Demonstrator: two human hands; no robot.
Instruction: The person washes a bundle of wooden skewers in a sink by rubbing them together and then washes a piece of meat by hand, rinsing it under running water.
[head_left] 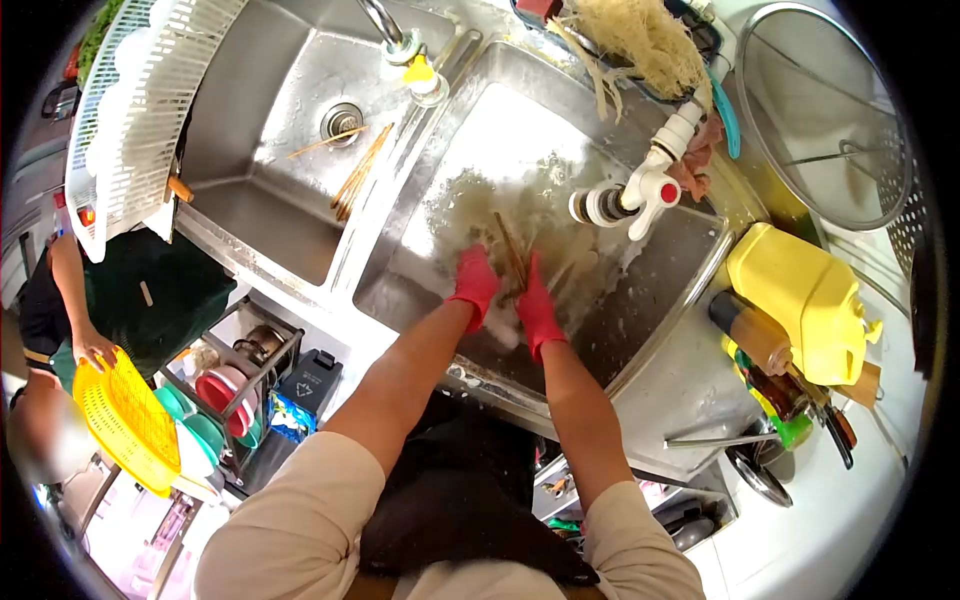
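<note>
Evidently, a bundle of chopsticks [512, 258] is being scrubbed in the right basin [560, 130] of a double sink, gripped between two pink-gloved hands: the left hand [475, 283] is closed on one side of the bundle and the right hand [537, 308] on the other, near the basin's front edge. Foamy, cloudy water is seen around the gloves, so the washing is judged to be midway. A second batch of chopsticks [357, 172] is laid in the left basin [262, 140], beside the drain; whether those are rinsed cannot be told. Two basins, two taps and two batches of chopsticks are counted; single sticks are too blurred to count. At the left edge, one yellow basket [125, 420] is held by another person's hand [92, 347].
</note>
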